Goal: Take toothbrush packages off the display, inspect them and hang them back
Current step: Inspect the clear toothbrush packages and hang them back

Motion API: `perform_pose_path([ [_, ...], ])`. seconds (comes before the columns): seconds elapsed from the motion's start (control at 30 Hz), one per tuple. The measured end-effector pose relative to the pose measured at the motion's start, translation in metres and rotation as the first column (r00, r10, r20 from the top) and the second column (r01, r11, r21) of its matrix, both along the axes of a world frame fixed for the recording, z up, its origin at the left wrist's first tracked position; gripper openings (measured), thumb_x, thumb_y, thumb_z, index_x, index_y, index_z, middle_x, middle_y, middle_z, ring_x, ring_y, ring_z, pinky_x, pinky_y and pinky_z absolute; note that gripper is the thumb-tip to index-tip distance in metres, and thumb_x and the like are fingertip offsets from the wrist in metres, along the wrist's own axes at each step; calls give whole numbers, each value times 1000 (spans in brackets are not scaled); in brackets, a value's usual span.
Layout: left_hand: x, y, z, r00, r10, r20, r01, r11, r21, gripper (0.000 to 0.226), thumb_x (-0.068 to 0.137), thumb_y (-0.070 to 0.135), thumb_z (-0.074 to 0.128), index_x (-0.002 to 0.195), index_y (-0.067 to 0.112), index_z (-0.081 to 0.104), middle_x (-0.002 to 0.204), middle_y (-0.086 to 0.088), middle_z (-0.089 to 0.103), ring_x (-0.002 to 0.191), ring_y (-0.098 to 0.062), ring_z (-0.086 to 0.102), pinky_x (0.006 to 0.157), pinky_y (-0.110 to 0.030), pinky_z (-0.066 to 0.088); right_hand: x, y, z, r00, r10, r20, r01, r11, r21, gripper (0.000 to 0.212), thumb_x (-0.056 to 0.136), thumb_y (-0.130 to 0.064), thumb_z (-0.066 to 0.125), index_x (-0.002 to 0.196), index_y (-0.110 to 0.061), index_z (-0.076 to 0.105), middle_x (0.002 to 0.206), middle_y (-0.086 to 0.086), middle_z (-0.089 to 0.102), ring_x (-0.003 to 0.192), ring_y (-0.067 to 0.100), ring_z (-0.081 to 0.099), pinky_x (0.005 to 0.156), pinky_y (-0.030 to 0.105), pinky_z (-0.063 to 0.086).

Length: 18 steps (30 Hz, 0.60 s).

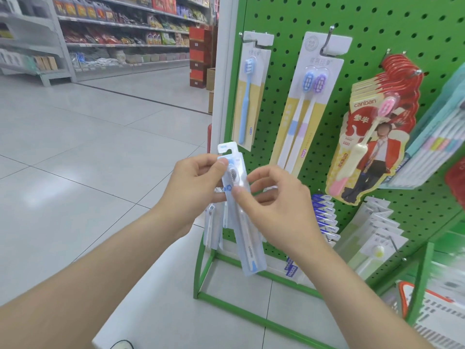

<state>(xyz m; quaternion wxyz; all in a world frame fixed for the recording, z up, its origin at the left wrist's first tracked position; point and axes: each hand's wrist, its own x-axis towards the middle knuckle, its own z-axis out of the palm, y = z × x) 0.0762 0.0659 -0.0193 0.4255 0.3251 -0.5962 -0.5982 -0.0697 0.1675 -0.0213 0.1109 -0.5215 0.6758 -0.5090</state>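
A pale tiled floor [75, 147] runs back to grocery shelves [113, 34] whose labels are too blurred to read. Close on the right stands a green pegboard display [289, 18] hung with toothbrush packs. The biggest stack, the red packs [372, 137], reads "canban" in white, with other characters I cannot make out. To its left hangs a twin pack [305, 104] with a blue and a purple brush, then a single blue brush pack [247, 96]. Their print is too faint to read.

The toothbrush package [241, 215] is off the hooks, held in front of the board's lower left edge, its top tipped left. It is narrow and clear, with a white hang tab, dark bristles, a pale handle and a blue end. Its small blue writing is illegible. The left hand [193, 190] pinches it near the brush head. The right hand [274, 205] pinches it just below with thumb and forefinger, its other fingers loosely spread.
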Motion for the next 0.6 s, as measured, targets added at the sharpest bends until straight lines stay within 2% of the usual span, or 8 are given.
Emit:
perform_pose_path([
  [0.07, -1, 0, 0, 999, -6, -48, 11, 995, 94, 23, 109, 22, 62, 113, 6, 77, 112, -19, 78, 106, -38, 75, 77, -35, 65, 3, 1, -4, 996, -8, -90, 12, 999, 40, 28, 83, -53, 84, 100, -36, 69, 91, -14, 69, 74, 6, 70, 69, 24, 59],
  [0.13, -2, 2, 1, 992, -91, -90, 104, 982, 159, 24, 109, 20, 61, 119, 3, 74, 121, -22, 76, 107, -34, 76, 80, -36, 65, 4, 0, -5, 990, -34, -135, 38, 999, 23, 21, 89, -50, 80, 100, -36, 69, 87, -16, 68, 76, 4, 67, 67, 20, 54],
  [0.2, -2, 5, 3, 968, -207, -145, 232, 955, 186, 25, 110, 15, 58, 126, 1, 71, 124, -18, 76, 110, -27, 77, 86, -34, 64, 3, -2, -2, 992, -46, -118, 45, 999, -6, 12, 96, -44, 74, 99, -34, 69, 84, -15, 70, 78, 4, 66, 64, 18, 51],
  [0.33, -1, 7, 5, 896, -378, -232, 421, 891, 173, 31, 108, 5, 56, 136, -4, 63, 132, -18, 74, 122, -31, 73, 102, -38, 60, 2, -6, 3, 1000, 12, -12, -13, 1000, -16, 4, 101, -36, 69, 97, -34, 68, 92, -11, 70, 74, 9, 65, 56, 14, 44],
  [0.4, 1, 4, 4, 886, -396, -242, 441, 881, 171, 34, 105, 4, 60, 138, -4, 61, 133, -18, 73, 124, -30, 72, 105, -38, 58, 3, -8, 3, 1000, 26, 12, -26, 1000, -12, 3, 102, -37, 67, 99, -36, 68, 100, -8, 68, 76, 10, 65, 58, 13, 43],
  [0.5, 4, -1, 5, 896, -381, -228, 421, 892, 165, 41, 101, 8, 67, 140, -1, 60, 134, -16, 73, 125, -31, 71, 106, -39, 57, 4, -9, 5, 998, 34, 51, -33, 999, -13, 7, 102, -41, 66, 102, -36, 70, 106, -8, 68, 87, 6, 66, 64, 16, 49],
  [0.6, 6, -5, 4, 918, -346, -193, 379, 909, 175, 46, 95, 10, 74, 139, 2, 63, 132, -16, 74, 122, -32, 72, 103, -38, 59, 7, -8, 9, 992, 66, 111, -63, 998, -29, 10, 102, -36, 67, 100, -30, 75, 95, -11, 73, 84, 0, 66, 67, 13, 50],
])
